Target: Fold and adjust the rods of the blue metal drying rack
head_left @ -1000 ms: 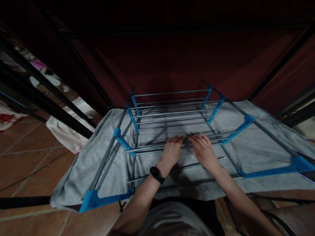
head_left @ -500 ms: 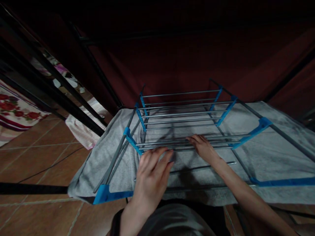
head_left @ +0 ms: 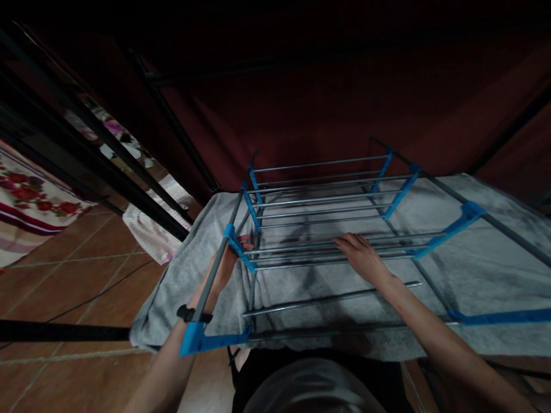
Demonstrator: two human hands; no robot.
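Observation:
A rack of grey metal tubes [head_left: 327, 201] with blue plastic brackets lies on a grey blanket [head_left: 284, 292]. My left hand [head_left: 226, 264] reaches behind the left long tube; its fingers come round the blue bracket [head_left: 239, 246] and show on the inner side, partly hidden by it. My right hand [head_left: 357, 252] rests on the middle crossbars [head_left: 297, 252], fingers closed over them, the grip's underside out of sight. Nearer me, a single tube [head_left: 331, 299] slants across, its right end free. At the front left corner is another blue bracket [head_left: 215, 338].
Dark bed-frame posts [head_left: 107, 172] stand on the left, before a floral cloth [head_left: 38, 198]. A dark red curtain [head_left: 310, 109] hangs behind the rack. Brown floor tiles [head_left: 86, 269] carry a thin cable [head_left: 99, 293] and a pale striped cloth [head_left: 150, 221].
My left hand has moved from above the front crossbars, left and round outside the long tube, to the middle bracket. My right hand has stayed on the middle crossbars.

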